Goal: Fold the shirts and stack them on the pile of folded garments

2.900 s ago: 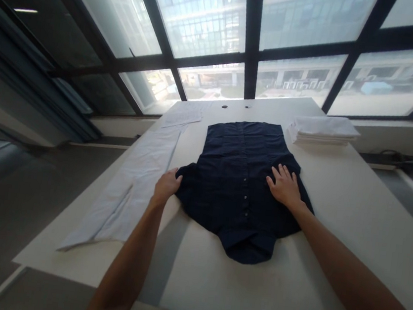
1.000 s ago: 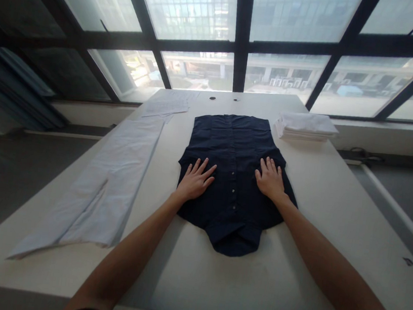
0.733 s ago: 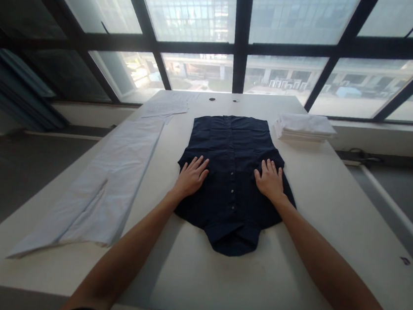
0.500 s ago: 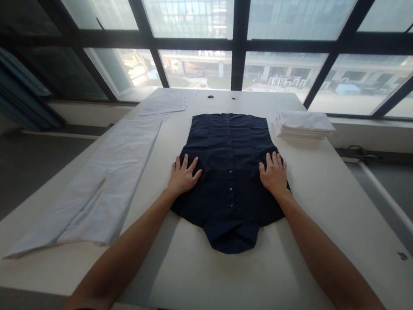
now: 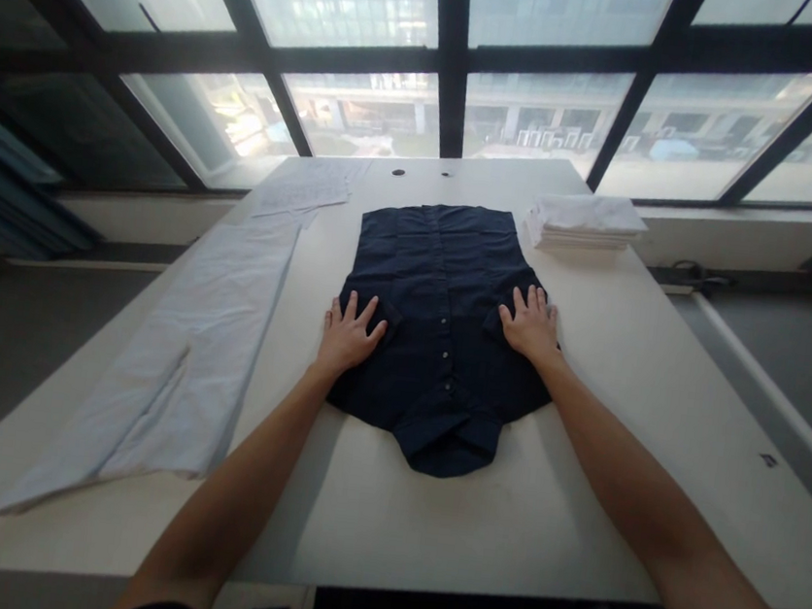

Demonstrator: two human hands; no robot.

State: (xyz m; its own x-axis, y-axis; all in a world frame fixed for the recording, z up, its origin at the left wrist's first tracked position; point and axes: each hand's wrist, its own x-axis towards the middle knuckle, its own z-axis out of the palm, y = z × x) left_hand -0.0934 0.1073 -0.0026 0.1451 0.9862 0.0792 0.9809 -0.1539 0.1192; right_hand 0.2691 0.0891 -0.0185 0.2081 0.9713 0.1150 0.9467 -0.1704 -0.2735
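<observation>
A dark navy button-up shirt lies flat on the white table, its collar pointing toward me and its hem toward the window. Small light buttons run down its middle. My left hand rests flat on the shirt's left edge with fingers spread. On the opposite edge, my right hand lies palm down, its fingers spread too. Neither hand grips the cloth. Beside each hand a folded-in part of the shirt shows.
Long folded white cloth lies along the table's left side, with printed paper sheets beyond it. A stack of folded white cloth stands at the back right. The white table reaches to large windows. A small dark mark is near the right edge.
The view has shifted slightly, so everything appears a little higher and further left. Both hands stay spread on the shirt's edges; the shirt looks unchanged.
</observation>
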